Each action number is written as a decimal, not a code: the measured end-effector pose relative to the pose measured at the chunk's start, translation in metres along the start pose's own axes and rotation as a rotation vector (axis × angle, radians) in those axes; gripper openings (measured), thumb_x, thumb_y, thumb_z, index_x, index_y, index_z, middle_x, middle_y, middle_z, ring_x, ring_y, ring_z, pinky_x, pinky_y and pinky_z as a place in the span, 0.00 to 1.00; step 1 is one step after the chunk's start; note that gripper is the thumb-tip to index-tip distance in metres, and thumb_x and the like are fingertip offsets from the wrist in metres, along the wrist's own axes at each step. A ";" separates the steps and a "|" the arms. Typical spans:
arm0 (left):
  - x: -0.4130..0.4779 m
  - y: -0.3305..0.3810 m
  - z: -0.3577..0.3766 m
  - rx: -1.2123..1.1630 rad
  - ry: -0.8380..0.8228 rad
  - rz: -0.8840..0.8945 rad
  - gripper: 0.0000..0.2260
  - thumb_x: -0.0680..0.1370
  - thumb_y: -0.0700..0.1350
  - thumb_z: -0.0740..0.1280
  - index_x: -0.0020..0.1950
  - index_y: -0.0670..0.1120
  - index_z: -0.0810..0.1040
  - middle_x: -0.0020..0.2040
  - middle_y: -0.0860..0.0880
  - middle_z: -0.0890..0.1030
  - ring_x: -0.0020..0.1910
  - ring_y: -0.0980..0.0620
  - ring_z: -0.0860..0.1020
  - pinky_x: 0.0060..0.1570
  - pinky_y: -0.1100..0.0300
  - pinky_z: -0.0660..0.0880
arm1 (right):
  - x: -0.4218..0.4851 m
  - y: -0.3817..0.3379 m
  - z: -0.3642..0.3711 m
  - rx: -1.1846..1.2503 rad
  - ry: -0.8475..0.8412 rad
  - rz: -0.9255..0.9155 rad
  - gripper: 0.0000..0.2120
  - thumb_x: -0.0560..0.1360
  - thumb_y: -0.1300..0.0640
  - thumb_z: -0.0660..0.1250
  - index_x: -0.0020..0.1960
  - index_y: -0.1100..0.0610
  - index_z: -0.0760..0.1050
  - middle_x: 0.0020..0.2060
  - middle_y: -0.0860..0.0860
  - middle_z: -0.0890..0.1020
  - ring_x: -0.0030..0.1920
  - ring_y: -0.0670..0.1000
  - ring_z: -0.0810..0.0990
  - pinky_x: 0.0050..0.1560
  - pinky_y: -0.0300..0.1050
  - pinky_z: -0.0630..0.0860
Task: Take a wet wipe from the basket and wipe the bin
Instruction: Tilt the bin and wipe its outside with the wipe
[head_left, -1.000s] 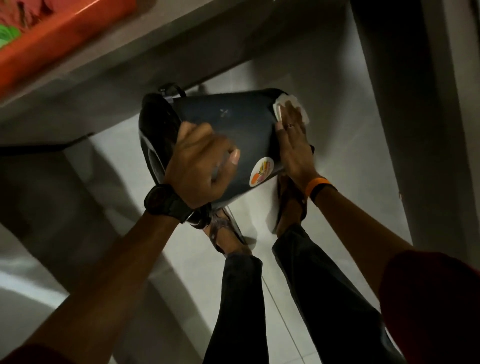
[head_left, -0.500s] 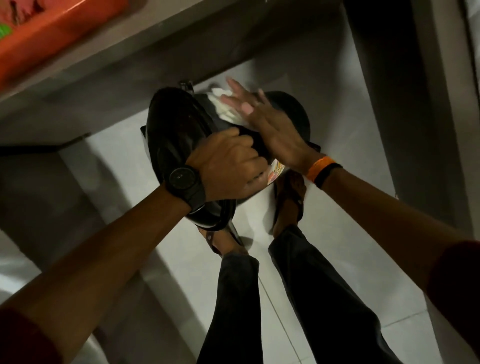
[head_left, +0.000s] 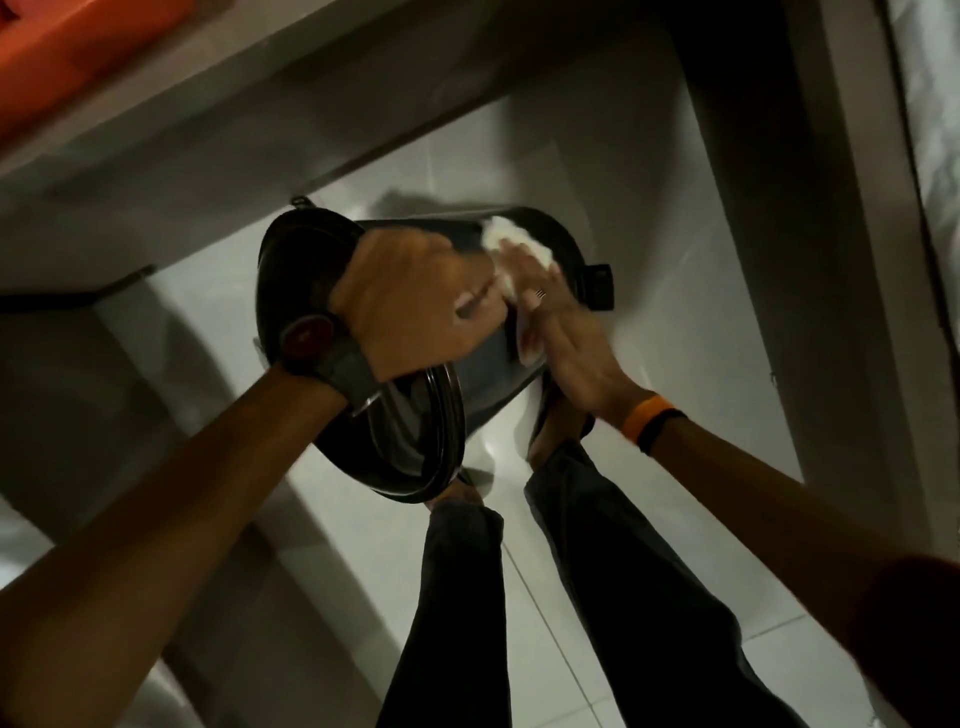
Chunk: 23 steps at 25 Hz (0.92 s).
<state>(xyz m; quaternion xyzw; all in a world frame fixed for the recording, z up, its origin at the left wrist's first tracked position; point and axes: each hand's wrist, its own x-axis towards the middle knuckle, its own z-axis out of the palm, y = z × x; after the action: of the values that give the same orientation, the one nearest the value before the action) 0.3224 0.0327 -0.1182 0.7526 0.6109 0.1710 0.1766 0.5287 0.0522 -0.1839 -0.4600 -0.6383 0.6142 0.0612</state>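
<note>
A dark pedal bin (head_left: 470, 364) is tipped on its side above the tiled floor, its black lid end towards the left. My left hand (head_left: 415, 301), with a dark watch on the wrist, grips the bin's upper side near the lid. My right hand (head_left: 566, 338), with a ring and an orange wristband, lies flat on the bin's body near its base end and presses a crumpled white wet wipe (head_left: 511, 241) against it. The wipe sticks out beyond my fingertips. The bin's black pedal (head_left: 600, 286) juts out at the right.
An orange basket (head_left: 62, 47) sits on a grey ledge (head_left: 218, 98) at the top left. A grey wall or post (head_left: 810, 208) runs down the right side. My legs and sandalled feet (head_left: 561, 436) stand on the white tiled floor (head_left: 649, 171) just below the bin.
My right hand has slid the wipe from the bin's top towards its base end on the right. The bin has rolled in my left hand, and the lid now faces lower left.
</note>
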 end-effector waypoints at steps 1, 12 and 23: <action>0.006 -0.006 -0.002 -0.037 -0.003 -0.102 0.17 0.75 0.47 0.65 0.28 0.49 0.66 0.23 0.47 0.70 0.23 0.47 0.69 0.32 0.61 0.63 | 0.002 0.003 -0.004 0.099 0.088 0.212 0.22 0.87 0.48 0.51 0.80 0.45 0.61 0.80 0.44 0.65 0.81 0.43 0.61 0.83 0.50 0.57; -0.021 -0.024 0.000 -0.203 0.258 -0.080 0.17 0.82 0.47 0.58 0.36 0.47 0.77 0.35 0.46 0.81 0.39 0.47 0.79 0.55 0.48 0.73 | 0.025 0.017 -0.006 0.269 0.110 0.328 0.24 0.86 0.44 0.53 0.81 0.45 0.58 0.82 0.47 0.61 0.82 0.51 0.58 0.83 0.57 0.56; 0.007 -0.020 -0.002 0.055 0.147 -0.334 0.21 0.82 0.44 0.59 0.28 0.47 0.69 0.24 0.45 0.72 0.30 0.51 0.66 0.47 0.52 0.66 | -0.029 -0.034 0.071 0.059 -0.050 -0.296 0.26 0.86 0.50 0.51 0.83 0.52 0.53 0.84 0.48 0.55 0.84 0.51 0.53 0.83 0.59 0.53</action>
<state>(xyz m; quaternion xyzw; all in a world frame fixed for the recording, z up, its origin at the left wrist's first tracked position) 0.3057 0.0434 -0.1255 0.6308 0.7429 0.1771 0.1370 0.4823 -0.0127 -0.1578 -0.3436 -0.6822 0.6281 0.1486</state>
